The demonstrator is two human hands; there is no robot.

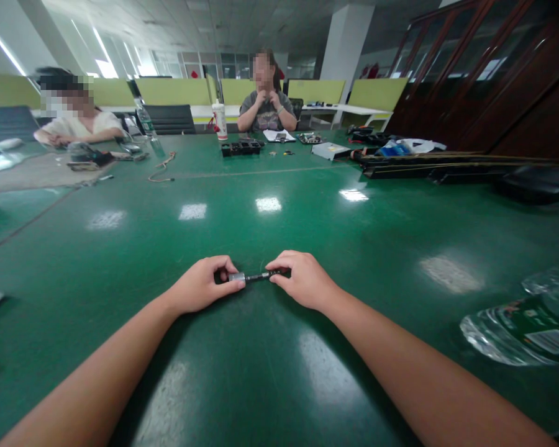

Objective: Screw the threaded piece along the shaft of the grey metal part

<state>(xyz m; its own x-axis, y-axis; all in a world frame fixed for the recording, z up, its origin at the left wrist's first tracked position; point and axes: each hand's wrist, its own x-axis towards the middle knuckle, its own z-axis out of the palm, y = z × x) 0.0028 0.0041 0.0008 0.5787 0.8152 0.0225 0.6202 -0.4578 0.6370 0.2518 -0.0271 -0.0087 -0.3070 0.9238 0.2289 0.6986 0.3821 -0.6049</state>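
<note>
Low over the green table [223,230], my left hand [200,284] pinches a small silver cylinder [237,277] between thumb and fingers. A dark end shows behind that cylinder, inside the curl of the hand. My right hand [305,279] is closed on the black handle of a slim screwdriver [264,275]. Its dark shaft points left and meets the right end of the cylinder. Both pieces lie level, nearly in one line. Whether the tip sits inside the cylinder or only touches it, I cannot tell.
Clear plastic bottles [517,329] lie at the right. Across the table sit one person [268,112] with both hands raised and another [79,121] at the left. A black device [242,148], a white bottle [219,121] and long dark rails [400,164] rest towards the back.
</note>
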